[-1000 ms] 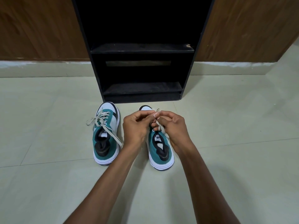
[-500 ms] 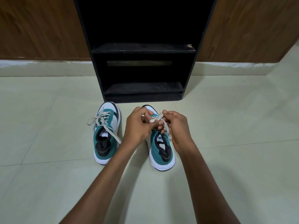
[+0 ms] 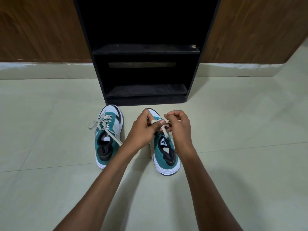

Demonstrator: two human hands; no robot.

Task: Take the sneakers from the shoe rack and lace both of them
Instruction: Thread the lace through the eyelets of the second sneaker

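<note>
Both sneakers are out on the floor before the shoe rack (image 3: 146,90). Over the right sneaker (image 3: 164,152), our left hand (image 3: 143,130) and right hand (image 3: 179,129) pinch its lace (image 3: 165,130), fingers curled tight. Let tension slacken and we risk the loop slipping loose.

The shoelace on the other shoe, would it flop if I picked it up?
Probably yes. The shoelace lies in limp loops and one end trails over the shoe, so it looks soft and bendy. It is thin and flat, so likely very light.
</note>
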